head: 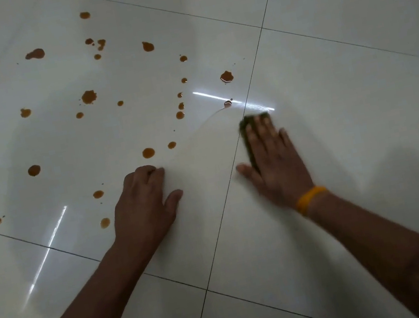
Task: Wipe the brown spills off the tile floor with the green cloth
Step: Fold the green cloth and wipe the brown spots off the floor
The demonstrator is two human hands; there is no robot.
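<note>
Several brown spills [89,96] dot the glossy white tile floor [326,68], mostly on the tile to the left and ahead of me. My right hand [272,159] presses flat on the dark green cloth [246,127], which shows at my fingertips and beside my palm, right on a grout line. The hand is blurred. A faint wet streak curves from the cloth up to a small brown drop [227,103]. My left hand [143,201] rests on the floor with its fingers curled under, holding nothing, close to a brown spot [148,152].
Dark grout lines [226,212] cross the floor. Bright light reflections [234,101] streak the tiles near the cloth and at the lower left. An orange band [311,198] sits on my right wrist. The tiles on the right show no spots.
</note>
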